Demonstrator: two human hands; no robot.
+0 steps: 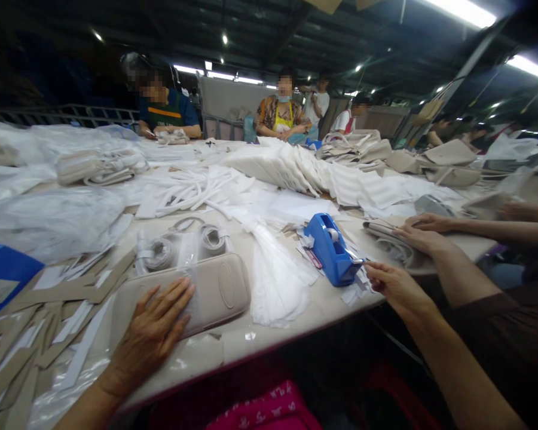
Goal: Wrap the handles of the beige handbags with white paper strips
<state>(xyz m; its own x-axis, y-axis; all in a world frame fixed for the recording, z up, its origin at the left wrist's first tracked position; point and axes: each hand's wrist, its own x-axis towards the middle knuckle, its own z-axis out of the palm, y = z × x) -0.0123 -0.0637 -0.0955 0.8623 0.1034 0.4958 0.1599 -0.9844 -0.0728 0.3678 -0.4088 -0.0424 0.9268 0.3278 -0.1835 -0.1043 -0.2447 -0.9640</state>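
My left hand (155, 328) lies flat on a beige bag (224, 283), fingers stretched out, pressing on its front. A clear film strip (187, 254) runs over the bag's middle. Behind the bag sit two coiled straps, one coil (159, 254) on the left and another coil (213, 239) on the right. At the cutter end of a blue tape dispenser (341, 269), my right hand (397, 286) pinches with thumb and forefinger on the tape end, which is hardly visible. A roll of tape (332, 234) sits inside the dispenser.
White tissue sheets (278, 275) lie between bag and dispenser. Cardboard strips (49, 322) and a blue box (4, 278) are at left. A co-worker's hands (424, 236) rest on another bag (392, 242) at right. Stacked white padding (291, 164) stands behind; people work across the table.
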